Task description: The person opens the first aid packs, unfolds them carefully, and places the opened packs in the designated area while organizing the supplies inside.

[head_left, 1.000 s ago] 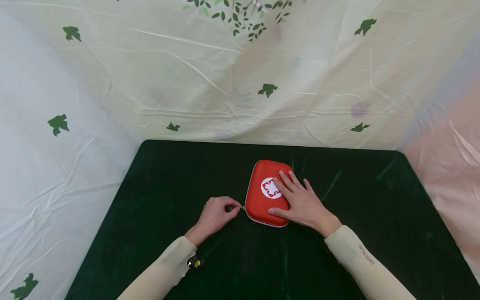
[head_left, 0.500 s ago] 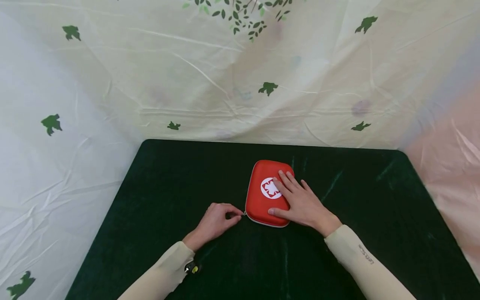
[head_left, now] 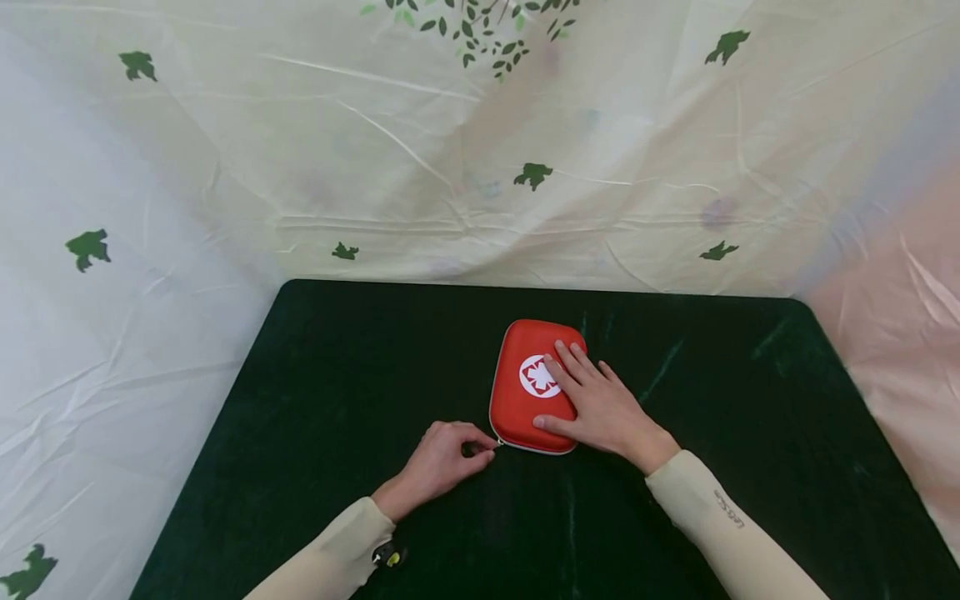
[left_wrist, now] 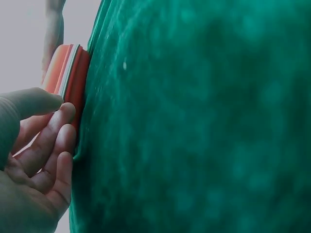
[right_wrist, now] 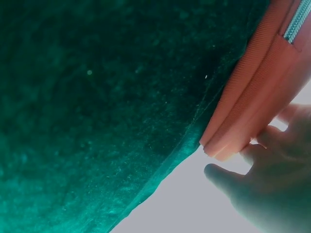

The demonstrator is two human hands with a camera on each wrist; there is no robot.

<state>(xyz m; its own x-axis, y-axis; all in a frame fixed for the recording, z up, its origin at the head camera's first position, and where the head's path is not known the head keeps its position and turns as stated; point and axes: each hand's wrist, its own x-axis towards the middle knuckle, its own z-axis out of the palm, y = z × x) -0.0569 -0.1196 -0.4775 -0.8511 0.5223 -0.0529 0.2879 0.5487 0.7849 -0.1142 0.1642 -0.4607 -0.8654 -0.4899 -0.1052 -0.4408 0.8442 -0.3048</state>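
Note:
A red zippered first-aid case (head_left: 517, 408) with a white round emblem lies flat on the dark green table. At its near left corner, my left hand (head_left: 442, 458) pinches the small zipper pull (head_left: 499, 442) between thumb and forefinger. My right hand (head_left: 603, 408) lies spread over the right part of the lid, fingers straight, partly covering the emblem. In the left wrist view the thumb and fingertips meet at the light zipper line (left_wrist: 69, 70) along the case's side. The right wrist view shows a fabric-edged side of the case (right_wrist: 252, 92) and part of the zipper (right_wrist: 296, 22).
Dark green velvety cloth covers the table (head_left: 360, 350). A pale curtain (head_left: 420, 150) with green leaf and bird-like prints hangs behind and at the sides. A small dark round device (head_left: 388, 554) sits at the left sleeve cuff.
My left hand has drawn the zipper pull down along the case's left side, toward me and round to the near left corner. The right hand and the case stay in place.

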